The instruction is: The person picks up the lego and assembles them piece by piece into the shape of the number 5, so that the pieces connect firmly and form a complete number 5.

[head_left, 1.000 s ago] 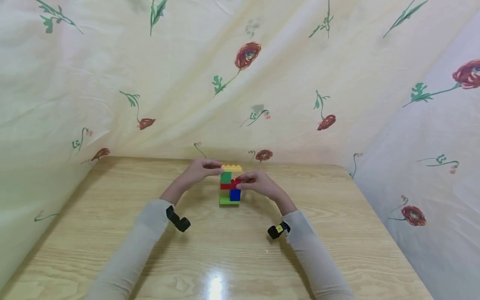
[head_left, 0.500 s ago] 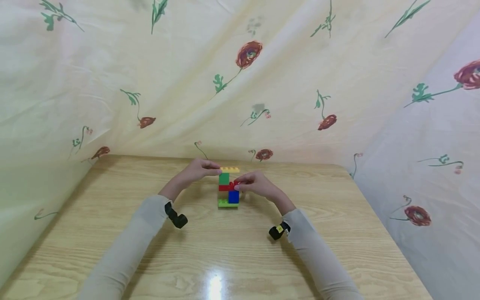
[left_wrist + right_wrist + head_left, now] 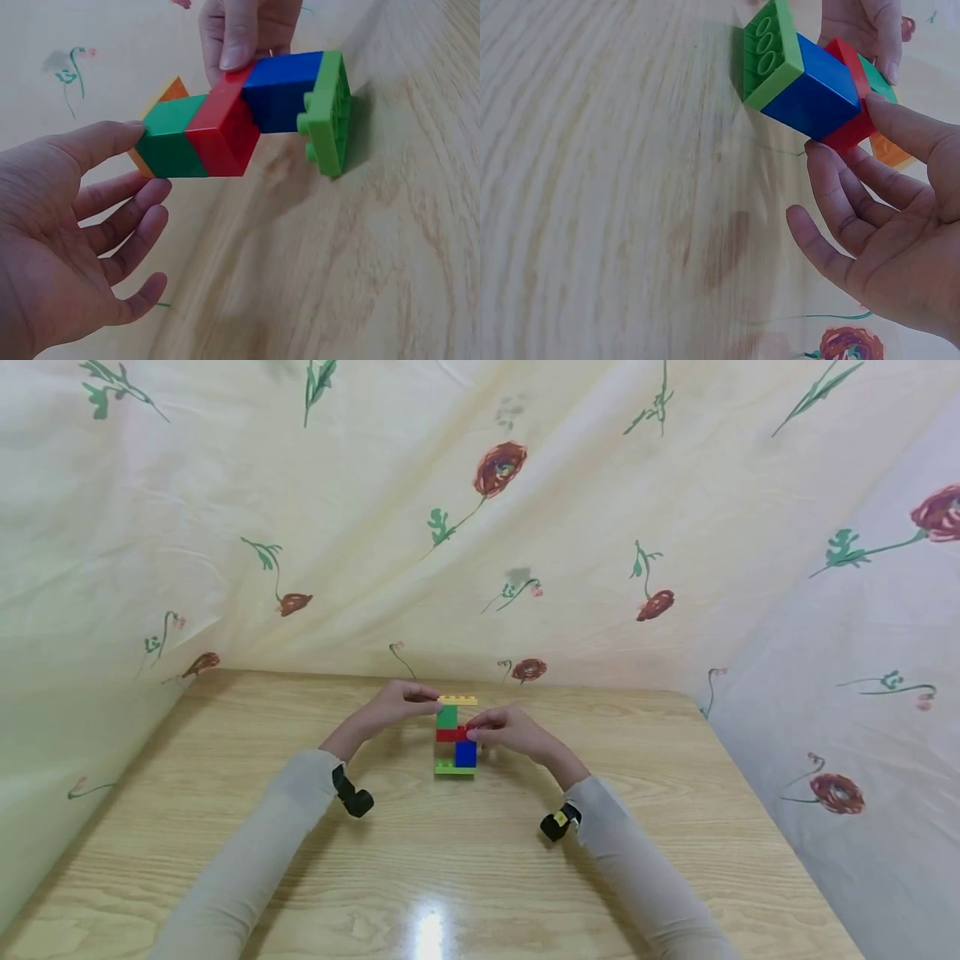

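A stack of toy bricks stands upright between my hands in the head view: a light green brick (image 3: 446, 769) at the bottom, then a blue brick (image 3: 466, 754), a red brick (image 3: 446, 736), a green brick (image 3: 447, 717) and a yellow brick (image 3: 459, 700) on top. My left hand (image 3: 392, 703) pinches the stack's upper left end, its thumb by the green and yellow bricks. With thumb and fingers, my right hand (image 3: 517, 732) grips the red brick's right end, partly covering it. Both wrist views show the bottom brick's hollow underside (image 3: 763, 46), so the stack seems lifted off the table.
A wood-grain table (image 3: 450, 852) lies beneath, with a bright reflection near its front. Behind and at both sides hangs a pale curtain (image 3: 375, 527) with printed red flowers. Black wrist cameras (image 3: 553, 825) sit on both sleeves.
The stack and both hands have shifted slightly left and toward me in the head view. Both holds on the bricks look the same.
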Demonstrator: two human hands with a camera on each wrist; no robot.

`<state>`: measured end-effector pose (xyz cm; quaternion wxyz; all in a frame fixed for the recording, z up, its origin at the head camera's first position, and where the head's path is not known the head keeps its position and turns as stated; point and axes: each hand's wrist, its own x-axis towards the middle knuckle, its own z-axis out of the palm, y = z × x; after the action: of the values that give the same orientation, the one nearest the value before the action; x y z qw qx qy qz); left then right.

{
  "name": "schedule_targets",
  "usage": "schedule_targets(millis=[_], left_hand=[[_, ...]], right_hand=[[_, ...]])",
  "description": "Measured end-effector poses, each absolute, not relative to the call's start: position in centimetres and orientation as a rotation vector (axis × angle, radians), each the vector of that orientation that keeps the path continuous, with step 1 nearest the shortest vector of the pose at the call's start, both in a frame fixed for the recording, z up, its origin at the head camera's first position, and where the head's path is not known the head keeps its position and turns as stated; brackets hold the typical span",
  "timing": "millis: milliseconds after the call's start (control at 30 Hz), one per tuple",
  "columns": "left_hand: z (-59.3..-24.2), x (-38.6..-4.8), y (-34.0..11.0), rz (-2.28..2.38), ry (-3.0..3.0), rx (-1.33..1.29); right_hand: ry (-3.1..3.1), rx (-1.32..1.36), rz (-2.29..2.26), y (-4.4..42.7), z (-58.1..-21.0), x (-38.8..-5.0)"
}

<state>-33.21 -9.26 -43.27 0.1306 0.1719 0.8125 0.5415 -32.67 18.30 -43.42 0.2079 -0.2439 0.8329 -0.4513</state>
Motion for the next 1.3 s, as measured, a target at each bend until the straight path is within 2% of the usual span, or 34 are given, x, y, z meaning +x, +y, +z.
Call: schedule_targets(millis=[667,1300], left_hand=[[-45.4,-34.1,-9.1,1.473,2.444,0.55],[-45.4,-33.8,-9.2,1.394,2.424,0.524]], right_hand=[[2.273,-0.602,-1.125,18.2,-44.2,-33.5],[2.247,-0.553,-1.078,17.9,-44.3,-33.8]])
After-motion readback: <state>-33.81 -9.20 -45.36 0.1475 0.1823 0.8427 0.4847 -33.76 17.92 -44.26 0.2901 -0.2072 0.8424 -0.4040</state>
